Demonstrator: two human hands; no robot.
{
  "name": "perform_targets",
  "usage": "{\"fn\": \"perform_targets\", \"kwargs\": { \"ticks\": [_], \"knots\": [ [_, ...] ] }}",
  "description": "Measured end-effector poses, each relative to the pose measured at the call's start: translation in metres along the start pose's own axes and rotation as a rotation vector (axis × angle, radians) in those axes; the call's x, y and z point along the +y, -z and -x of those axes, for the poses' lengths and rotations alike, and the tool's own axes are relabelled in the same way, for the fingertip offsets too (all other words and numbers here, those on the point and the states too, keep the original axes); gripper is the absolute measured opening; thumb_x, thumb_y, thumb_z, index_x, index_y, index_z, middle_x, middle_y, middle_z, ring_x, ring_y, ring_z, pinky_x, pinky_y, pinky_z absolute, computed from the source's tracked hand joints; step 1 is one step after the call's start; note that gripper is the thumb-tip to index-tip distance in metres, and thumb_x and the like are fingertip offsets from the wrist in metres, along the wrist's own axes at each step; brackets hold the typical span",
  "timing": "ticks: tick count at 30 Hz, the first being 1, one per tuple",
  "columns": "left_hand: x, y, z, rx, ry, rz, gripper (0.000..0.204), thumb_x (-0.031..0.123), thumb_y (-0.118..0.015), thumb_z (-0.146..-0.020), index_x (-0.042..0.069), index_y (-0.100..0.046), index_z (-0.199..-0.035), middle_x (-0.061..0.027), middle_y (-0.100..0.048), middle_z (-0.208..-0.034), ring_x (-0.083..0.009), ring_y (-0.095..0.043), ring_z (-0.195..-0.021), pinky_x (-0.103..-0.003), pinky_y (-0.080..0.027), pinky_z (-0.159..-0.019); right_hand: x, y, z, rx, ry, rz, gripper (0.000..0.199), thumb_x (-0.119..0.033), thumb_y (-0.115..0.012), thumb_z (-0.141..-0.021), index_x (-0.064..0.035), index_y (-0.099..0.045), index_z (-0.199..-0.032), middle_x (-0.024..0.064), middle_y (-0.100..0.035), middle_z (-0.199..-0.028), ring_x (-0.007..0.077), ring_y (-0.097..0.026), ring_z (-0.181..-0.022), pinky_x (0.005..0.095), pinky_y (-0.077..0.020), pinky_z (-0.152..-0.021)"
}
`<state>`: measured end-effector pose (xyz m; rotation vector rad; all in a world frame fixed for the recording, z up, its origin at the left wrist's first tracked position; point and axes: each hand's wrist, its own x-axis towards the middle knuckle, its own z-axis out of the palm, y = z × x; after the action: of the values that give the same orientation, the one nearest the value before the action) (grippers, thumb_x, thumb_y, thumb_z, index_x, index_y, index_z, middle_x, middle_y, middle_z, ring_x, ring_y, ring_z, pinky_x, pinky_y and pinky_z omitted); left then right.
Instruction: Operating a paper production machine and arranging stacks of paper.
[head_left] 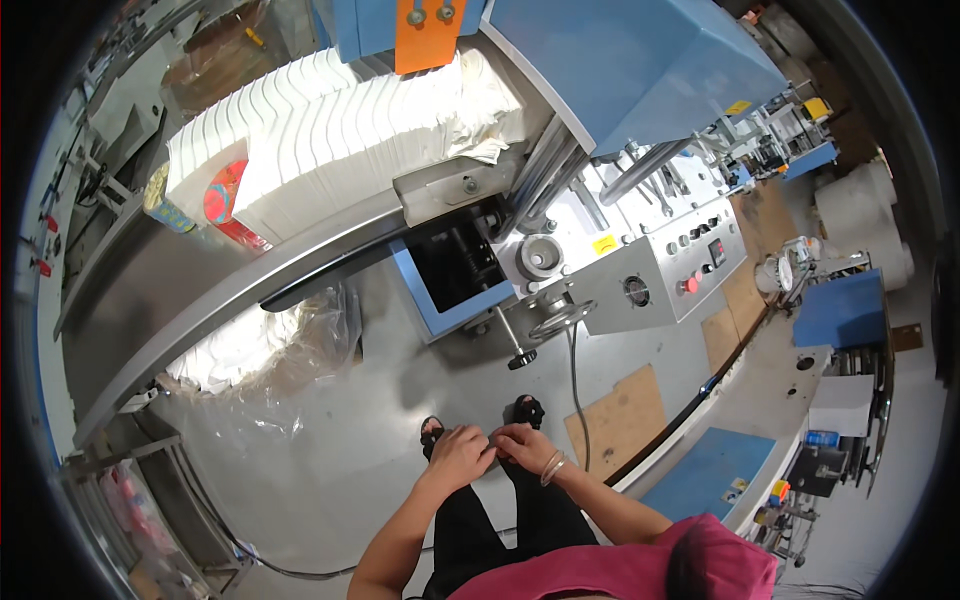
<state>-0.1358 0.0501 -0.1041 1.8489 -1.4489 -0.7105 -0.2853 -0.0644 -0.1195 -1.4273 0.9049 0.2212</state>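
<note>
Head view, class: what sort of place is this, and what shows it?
Most likely a factory workshop: a large blue machine housing, a grey control box with a red button, and a long row of white folded layers.

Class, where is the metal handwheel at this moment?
In the head view, the metal handwheel sits just right of centre, beside the left end of the grey control box and above the person's right hand in the picture.

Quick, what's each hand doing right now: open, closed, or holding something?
Left hand: fingers curled; whether it's fully closed or holding anything cannot be told.
Right hand: fingers bent inward; closed or holding something, also cannot be told.
</note>
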Motion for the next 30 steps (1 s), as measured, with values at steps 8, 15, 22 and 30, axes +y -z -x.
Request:
{"fn": "perform_targets", "kwargs": {
  "ticks": [8, 15, 22, 30],
  "knots": [
    [-0.016, -0.028, 0.015, -0.237, 0.201, -0.131, 0.02, 0.023, -0.061, -0.076, 0.003, -0.064, -0.075, -0.013, -0.06, -0.083, -0.0309, -0.058, -0.085, -0.041, -0.046, -0.075, 0.015, 0.003, 0.001, 0.111, 0.029, 0.022, 0.026, -0.019, -0.056, -0.089, -0.002, -0.055, -0.109, 0.0064, -0.063, -0.085, 0.0116, -0.061, -0.073, 0.0248, -0.0497, -0.064],
    [-0.041, -0.064, 0.057, -0.421, 0.308, -0.182, 0.028, 0.031, -0.058, -0.08, 0.004, -0.063, -0.075, -0.0139, -0.06, -0.082, -0.0332, -0.06, -0.079, -0.043, -0.049, -0.07, 0.024, -0.007, 0.004, 0.062, -0.071, -0.112, 0.023, -0.016, -0.055, -0.089, -0.0028, -0.056, -0.107, 0.0021, -0.061, -0.083, 0.0094, -0.06, -0.073, 0.0226, -0.0472, -0.062],
    [-0.064, -0.082, 0.08, -0.818, 0.457, -0.129, 0.039, 0.041, -0.052, -0.083, 0.004, -0.065, -0.078, -0.0153, -0.064, -0.086, -0.0321, -0.06, -0.087, -0.043, -0.047, -0.077, 0.029, -0.013, 0.014, 0.103, -0.089, -0.236, 0.023, -0.019, -0.056, -0.088, -0.0039, -0.057, -0.105, -0.0001, -0.06, -0.085, 0.0073, -0.057, -0.073, 0.023, -0.0459, -0.064],
    [-0.097, -0.1, 0.088, -1.138, 0.906, 0.172, 0.047, 0.039, -0.056, -0.085, 0.002, -0.051, -0.056, -0.0058, -0.05, -0.049, -0.0155, -0.048, -0.041, -0.03, -0.039, -0.042, 0.045, -0.005, 0.03, 0.352, -0.08, -0.418, 0.024, -0.017, -0.059, -0.086, -0.0019, -0.059, -0.104, -0.0005, -0.061, -0.081, 0.0061, -0.052, -0.068, 0.0217, -0.0427, -0.061]
  ]
}}
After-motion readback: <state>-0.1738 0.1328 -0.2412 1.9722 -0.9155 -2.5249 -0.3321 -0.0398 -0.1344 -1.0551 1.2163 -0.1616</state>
